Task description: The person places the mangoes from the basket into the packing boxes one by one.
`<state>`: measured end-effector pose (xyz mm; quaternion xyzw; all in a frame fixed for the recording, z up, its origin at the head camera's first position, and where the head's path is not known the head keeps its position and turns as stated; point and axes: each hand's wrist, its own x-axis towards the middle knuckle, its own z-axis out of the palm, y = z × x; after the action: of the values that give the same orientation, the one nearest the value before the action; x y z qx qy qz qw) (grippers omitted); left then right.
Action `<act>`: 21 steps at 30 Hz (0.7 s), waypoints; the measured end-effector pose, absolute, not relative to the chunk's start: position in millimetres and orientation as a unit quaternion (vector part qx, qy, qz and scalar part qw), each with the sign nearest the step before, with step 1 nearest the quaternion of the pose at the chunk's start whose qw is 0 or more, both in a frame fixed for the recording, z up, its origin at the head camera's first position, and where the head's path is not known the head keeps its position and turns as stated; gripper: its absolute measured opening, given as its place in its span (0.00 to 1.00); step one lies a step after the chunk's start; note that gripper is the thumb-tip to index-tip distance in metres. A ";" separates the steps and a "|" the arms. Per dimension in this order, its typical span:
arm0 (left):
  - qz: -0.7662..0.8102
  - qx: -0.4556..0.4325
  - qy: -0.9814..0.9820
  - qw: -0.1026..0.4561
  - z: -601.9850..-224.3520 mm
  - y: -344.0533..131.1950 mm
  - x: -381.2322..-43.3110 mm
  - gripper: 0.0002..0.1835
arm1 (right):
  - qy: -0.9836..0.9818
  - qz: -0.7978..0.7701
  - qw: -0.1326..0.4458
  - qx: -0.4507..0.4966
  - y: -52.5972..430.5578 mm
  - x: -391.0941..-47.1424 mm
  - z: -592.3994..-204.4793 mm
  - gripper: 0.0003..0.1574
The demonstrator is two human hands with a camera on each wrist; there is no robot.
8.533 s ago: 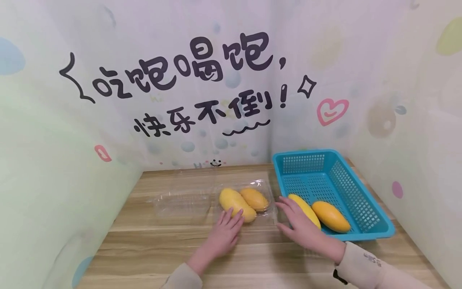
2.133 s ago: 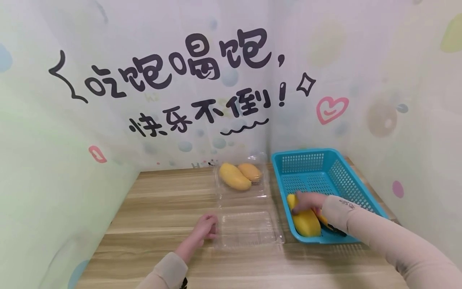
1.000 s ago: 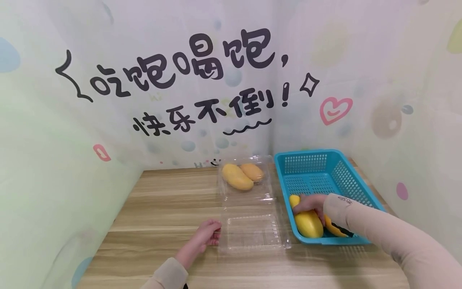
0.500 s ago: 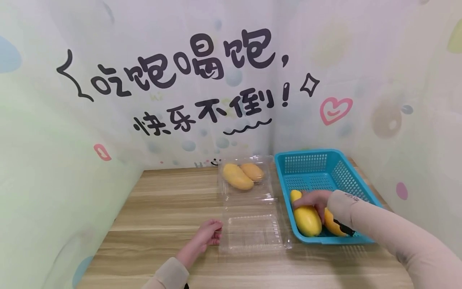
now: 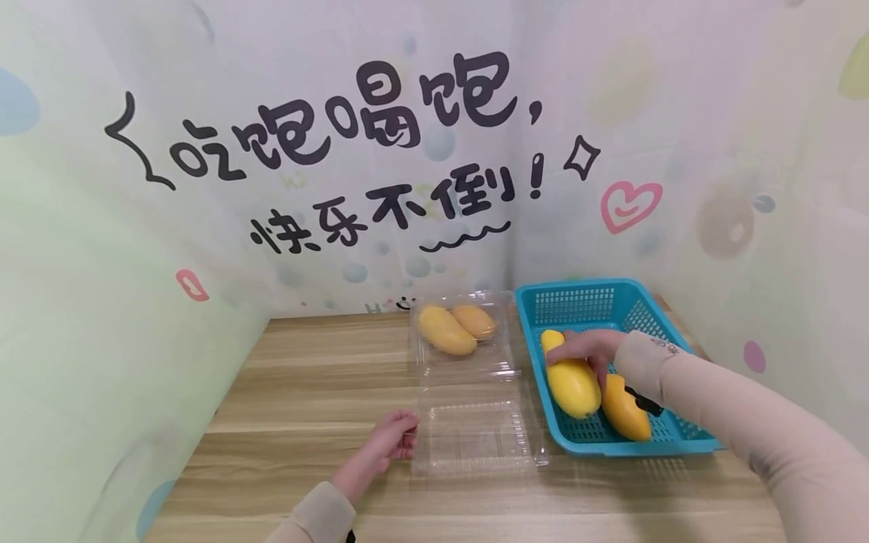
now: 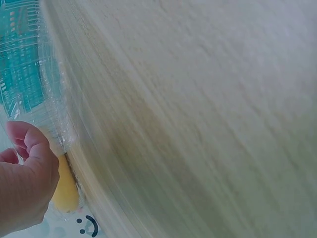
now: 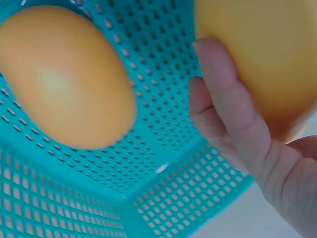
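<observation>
My right hand grips a yellow mango from above, inside the blue basket. In the right wrist view the fingers curl round this mango, and it is raised off the basket floor. A second, more orange mango lies beside it in the basket. On the table, a clear plastic clamshell container lies open. Its far half holds two mangoes; the near half is bare. My left hand pinches the left edge of the near half with curled fingers.
The basket stands to the right of the container, its raised rim between the two. A printed backdrop rises along the table's back edge and at both sides. Wooden tabletop extends left of the container.
Earlier the container lay sideways with both hands near it; it now has its mangoes at the far end. The right hand has gripped a basket mango and raised it slightly. The left hand stays put.
</observation>
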<state>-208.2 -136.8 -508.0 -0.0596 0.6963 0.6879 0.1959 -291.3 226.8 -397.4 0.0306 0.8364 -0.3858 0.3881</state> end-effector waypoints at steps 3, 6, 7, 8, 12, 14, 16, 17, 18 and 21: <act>0.690 -0.061 0.695 0.194 -508.3 -136.7 -209.2 0.07 | 0.845 -0.371 0.385 0.020 220.7 -293.7 -385.5 0.58; 0.692 -0.061 0.692 0.194 -509.0 -136.9 -210.0 0.06 | 0.849 -0.361 0.386 0.005 211.8 -295.1 -373.7 0.58; 0.693 -0.062 0.692 0.195 -509.4 -136.9 -210.5 0.05 | 0.849 -0.361 0.386 0.001 208.5 -295.3 -370.4 0.58; 0.693 -0.062 0.691 0.195 -509.8 -136.9 -210.8 0.05 | 0.849 -0.361 0.386 -0.005 205.2 -296.0 -367.4 0.56; 0.693 -0.066 0.691 0.195 -510.7 -137.0 -211.4 0.06 | 0.855 -0.352 0.380 -0.017 188.3 -296.4 -356.2 0.51; 0.693 -0.068 0.691 0.194 -511.0 -136.9 -211.3 0.07 | 0.855 -0.352 0.379 -0.019 178.6 -297.0 -353.5 0.50; 0.694 -0.070 0.691 0.192 -511.0 -136.6 -211.2 0.07 | 0.857 -0.350 0.378 -0.023 166.9 -296.4 -351.1 0.50; 0.694 -0.070 0.691 0.192 -511.1 -136.5 -211.1 0.07 | 0.856 -0.350 0.379 -0.026 160.7 -296.3 -350.4 0.50; 0.694 -0.070 0.690 0.192 -510.9 -136.4 -211.0 0.07 | 0.855 -0.351 0.381 -0.031 153.7 -296.2 -350.2 0.49; 0.696 -0.068 0.689 0.193 -511.0 -136.0 -210.7 0.07 | 0.855 -0.351 0.380 -0.044 133.5 -296.0 -350.7 0.48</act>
<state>-210.7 -136.0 -511.0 -0.0676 0.6886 0.6958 0.1929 -296.0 133.5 -350.7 -0.0437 0.8547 -0.3507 0.3803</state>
